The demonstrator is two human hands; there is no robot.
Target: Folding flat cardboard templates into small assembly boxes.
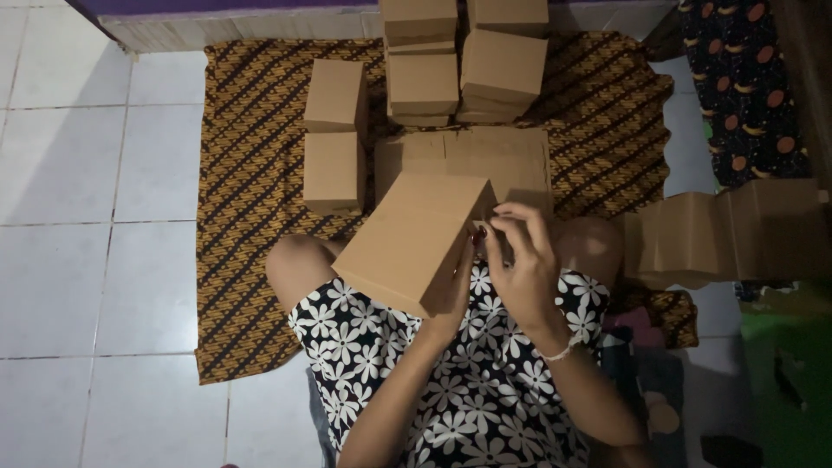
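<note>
I hold a brown cardboard box (409, 240) tilted over my lap. My left hand (454, 296) grips its near right side from below, mostly hidden by the box. My right hand (522, 260) has its fingers bent at the box's right end, touching the flap there. Flat unfolded cardboard (498, 156) lies on the patterned cloth (251, 173) just beyond the box. Two closed boxes (334, 134) sit in a row to the left of it.
Several finished boxes (464, 61) are stacked at the far edge of the cloth. A stack of flat folded cardboard (728, 238) leans at my right. White floor tiles (78, 217) spread to the left. A dark patterned fabric (745, 95) lies at upper right.
</note>
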